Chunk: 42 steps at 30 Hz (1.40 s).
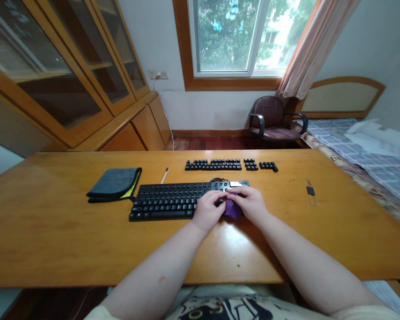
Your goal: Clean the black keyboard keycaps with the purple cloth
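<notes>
On the smooth, glossy wooden desk [70, 240], the long black plastic keyboard [166, 214] is best kept flat and steady. The left hand [209, 208] and right hand [253, 205] pinch a crumpled, soft-looking purple cloth [234, 210] at its right end; light, even fingertip pressure should suit. Beyond, small blocky loose keycaps [216, 167] stand in rows, best left undisturbed.

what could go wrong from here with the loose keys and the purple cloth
The loose keys lie near the far edge of the desk, so a bump might scatter some.
The purple cloth, in the right hand at the keyboard, might snag or leave lint where keys are missing.
</notes>
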Each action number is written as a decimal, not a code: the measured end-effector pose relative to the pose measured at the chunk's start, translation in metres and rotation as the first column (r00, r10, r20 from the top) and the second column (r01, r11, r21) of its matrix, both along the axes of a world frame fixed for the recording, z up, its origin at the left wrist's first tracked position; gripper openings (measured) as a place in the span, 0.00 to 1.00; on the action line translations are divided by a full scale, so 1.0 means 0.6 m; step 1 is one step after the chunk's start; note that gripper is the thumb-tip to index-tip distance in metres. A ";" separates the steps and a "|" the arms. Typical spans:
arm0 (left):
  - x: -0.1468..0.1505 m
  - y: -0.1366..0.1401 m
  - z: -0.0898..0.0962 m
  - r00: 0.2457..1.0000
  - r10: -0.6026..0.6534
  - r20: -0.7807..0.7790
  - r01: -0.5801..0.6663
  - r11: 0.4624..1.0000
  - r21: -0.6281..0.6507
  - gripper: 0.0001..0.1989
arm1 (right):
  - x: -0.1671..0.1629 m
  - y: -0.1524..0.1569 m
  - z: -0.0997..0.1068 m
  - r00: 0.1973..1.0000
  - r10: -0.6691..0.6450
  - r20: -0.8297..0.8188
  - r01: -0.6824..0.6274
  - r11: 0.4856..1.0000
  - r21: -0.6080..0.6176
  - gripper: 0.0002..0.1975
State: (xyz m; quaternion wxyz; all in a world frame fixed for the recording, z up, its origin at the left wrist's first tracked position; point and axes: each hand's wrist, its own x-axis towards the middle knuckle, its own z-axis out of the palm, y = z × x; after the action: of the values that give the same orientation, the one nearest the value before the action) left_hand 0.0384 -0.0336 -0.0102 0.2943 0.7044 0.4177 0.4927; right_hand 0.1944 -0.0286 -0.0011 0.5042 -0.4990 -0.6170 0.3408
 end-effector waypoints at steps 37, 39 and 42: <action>0.003 0.014 0.001 0.911 0.030 0.410 0.095 0.955 -0.282 0.12 | 0.013 0.010 0.000 0.983 0.181 0.022 -0.182 0.980 0.073 0.12; 0.005 0.016 0.001 0.871 0.068 0.487 0.125 0.927 -0.353 0.15 | 0.016 0.011 0.001 0.974 0.226 0.035 -0.227 0.971 0.068 0.13; 0.007 0.016 0.000 0.854 0.074 0.516 0.159 0.905 -0.393 0.16 | 0.018 0.013 0.001 0.976 0.215 0.045 -0.218 0.975 0.053 0.14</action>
State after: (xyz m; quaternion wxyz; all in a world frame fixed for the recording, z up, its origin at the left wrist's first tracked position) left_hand 0.0428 -0.0239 -0.0099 0.5522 0.4738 0.4031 0.5551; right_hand 0.2054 -0.0210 -0.0004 0.4662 -0.4206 -0.6868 0.3661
